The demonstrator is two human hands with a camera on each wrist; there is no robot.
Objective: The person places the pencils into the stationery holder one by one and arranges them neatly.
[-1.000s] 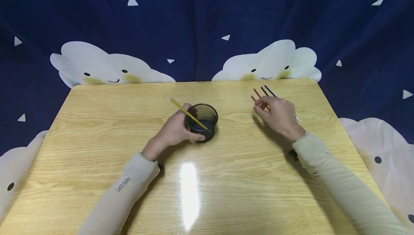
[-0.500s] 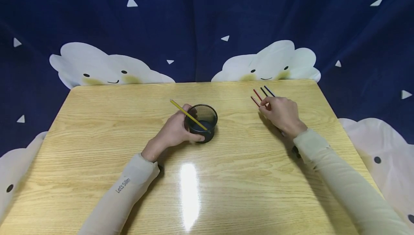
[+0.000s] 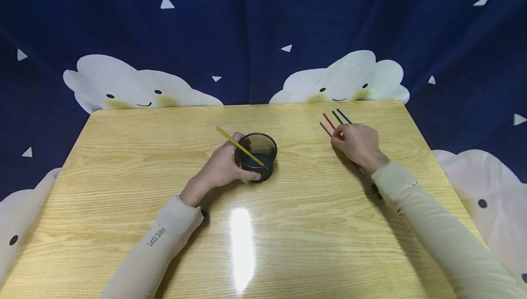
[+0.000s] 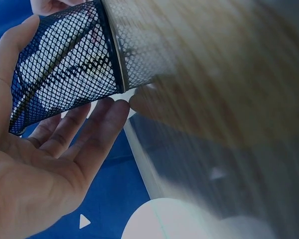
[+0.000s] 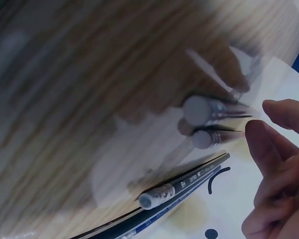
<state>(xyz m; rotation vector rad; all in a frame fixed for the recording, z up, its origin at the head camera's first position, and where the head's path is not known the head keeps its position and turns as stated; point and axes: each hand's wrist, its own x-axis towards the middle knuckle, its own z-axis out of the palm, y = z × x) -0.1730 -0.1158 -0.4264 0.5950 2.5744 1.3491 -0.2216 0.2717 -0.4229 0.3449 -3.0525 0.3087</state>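
Black cylindrical wire-mesh cup [image 3: 263, 152] stands upright mid-counter [image 3: 136, 152], long axis vertical, round mouth facing up, base on the wood. Left hand [image 3: 224, 166] grips it from 9 o'clock, thumb on the near side, other fingers round the far side. Slim yellow pencil [image 3: 240, 146] leans inside, axis 10 to 4 o'clock, upper end past the rim toward 10, lower end down in the cup.

At 2 o'clock from the cup, four slim pencils lie roughly parallel on the counter: dark red pencil [image 3: 326, 130], brighter red pencil [image 3: 329, 121], black pencil [image 3: 337, 117], blue pencil [image 3: 344, 116], in order left to right. Axes run about 10–11 to 4–5, far ends toward 10–11. Right wrist view shows pale round eraser ends [image 5: 147, 200] in shiny metal ferrules at the near side; the two red ones are blurred there.

Right hand [image 3: 358, 146] is over these, thumb and forefinger close together by the dark red one; can't tell if they pinch it.

Counter is pale yellow wood grain, glossy, with mirror-like reflections. Smooth navy cloth [image 3: 206, 15] at 12 o'clock, printed with white clouds and triangles. Off-white sleeves, black lettering on the left one
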